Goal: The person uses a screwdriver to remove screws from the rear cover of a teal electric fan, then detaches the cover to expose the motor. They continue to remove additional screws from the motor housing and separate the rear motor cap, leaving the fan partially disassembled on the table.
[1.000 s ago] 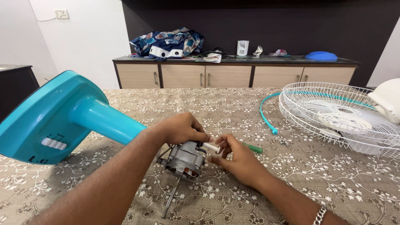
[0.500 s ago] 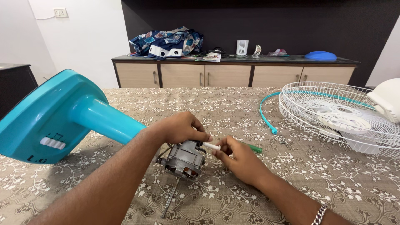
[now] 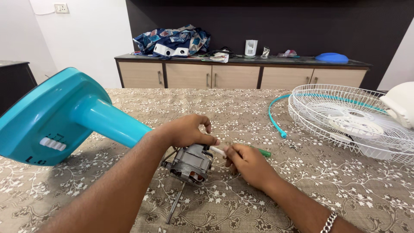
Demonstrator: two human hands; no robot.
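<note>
A grey fan motor [image 3: 189, 163] with a thin steel shaft [image 3: 175, 203] lies on the patterned tablecloth near the table's middle. My left hand [image 3: 186, 130] rests over the motor's top and holds it. My right hand [image 3: 246, 163] pinches a short white plastic rod [image 3: 217, 150] that sticks out of the motor's right side. A green-handled screwdriver [image 3: 260, 152] lies just behind my right hand. The turquoise fan stand and base [image 3: 64, 118] lies on its side to the left, its neck running behind my left forearm.
White wire fan guards [image 3: 345, 121] with a white blade hub lie at the right, a turquoise rim strip [image 3: 274, 116] beside them. A white housing part [image 3: 403, 103] sits at the far right. A sideboard [image 3: 241, 73] with clutter stands at the back wall.
My right hand has slid leftward along the white rod, closer to the motor. My left hand's fingers have lifted slightly. The motor stays where it was.
</note>
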